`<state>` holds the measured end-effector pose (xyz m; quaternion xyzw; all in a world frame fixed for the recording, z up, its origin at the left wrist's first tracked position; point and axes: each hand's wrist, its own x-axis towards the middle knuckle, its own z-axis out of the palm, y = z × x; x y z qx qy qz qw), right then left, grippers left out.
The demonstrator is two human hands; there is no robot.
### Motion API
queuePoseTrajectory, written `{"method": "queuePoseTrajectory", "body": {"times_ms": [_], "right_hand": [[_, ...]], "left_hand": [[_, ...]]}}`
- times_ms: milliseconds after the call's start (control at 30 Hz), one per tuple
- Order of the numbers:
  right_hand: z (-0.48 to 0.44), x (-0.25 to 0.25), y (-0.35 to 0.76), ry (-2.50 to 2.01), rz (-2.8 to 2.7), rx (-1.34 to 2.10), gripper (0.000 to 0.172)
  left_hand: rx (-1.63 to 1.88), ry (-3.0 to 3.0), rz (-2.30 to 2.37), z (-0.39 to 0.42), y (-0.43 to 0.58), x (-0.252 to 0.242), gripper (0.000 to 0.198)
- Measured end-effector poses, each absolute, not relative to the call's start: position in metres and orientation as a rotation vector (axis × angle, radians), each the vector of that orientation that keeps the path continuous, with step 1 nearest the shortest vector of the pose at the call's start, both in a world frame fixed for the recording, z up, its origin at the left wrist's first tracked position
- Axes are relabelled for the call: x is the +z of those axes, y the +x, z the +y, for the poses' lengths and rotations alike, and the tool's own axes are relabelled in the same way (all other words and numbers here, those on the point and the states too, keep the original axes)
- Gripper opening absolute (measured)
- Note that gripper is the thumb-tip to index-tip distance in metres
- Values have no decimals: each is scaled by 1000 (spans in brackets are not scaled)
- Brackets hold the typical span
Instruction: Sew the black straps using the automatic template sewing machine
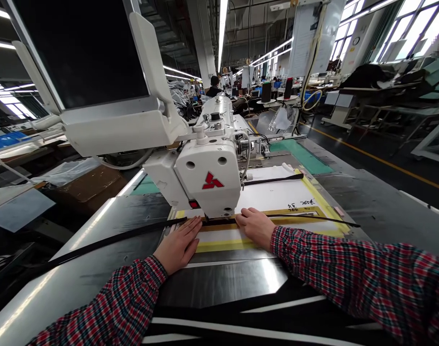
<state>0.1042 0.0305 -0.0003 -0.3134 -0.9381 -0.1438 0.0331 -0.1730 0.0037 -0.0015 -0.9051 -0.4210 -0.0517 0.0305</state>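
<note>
black strap (132,234) at machine (208,180); my left hand (179,244) and right hand (252,227) press flat beside it, grasping nothing

A dark screen (82,53) hung at ten o'clock. At nine, a brown board (91,182) lay beside clear plastic (66,172). A green mat (302,156) sat at one o'clock, two black spools (266,91) beyond it, and a yellow floor line (385,162) ran at three.

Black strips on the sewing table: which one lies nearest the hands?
The long strip at the left hand and right hand; the short strip lies farther back.
</note>
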Motion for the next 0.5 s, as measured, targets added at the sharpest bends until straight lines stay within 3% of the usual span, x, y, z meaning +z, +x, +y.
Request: {"method": "queuePoseTrajectory", "body": {"times_ms": [133,333,400,500], "right_hand": [[33,1,101,-982,-2838,-334,19],[61,19,135,-1353,-2567,476,18],[63,24,153,-1402,-2525,514,19],[52,20,169,-1357,-2567,277,25]], "left_hand": [[-180,-2796,-1300,4,-175,-2,46],[-149,-2772,-1265,3,-177,1,45],[-151,-2713,-1286,-4,-171,6,44],[-170,-2733,-1213,-18,-142,14,43]]}}
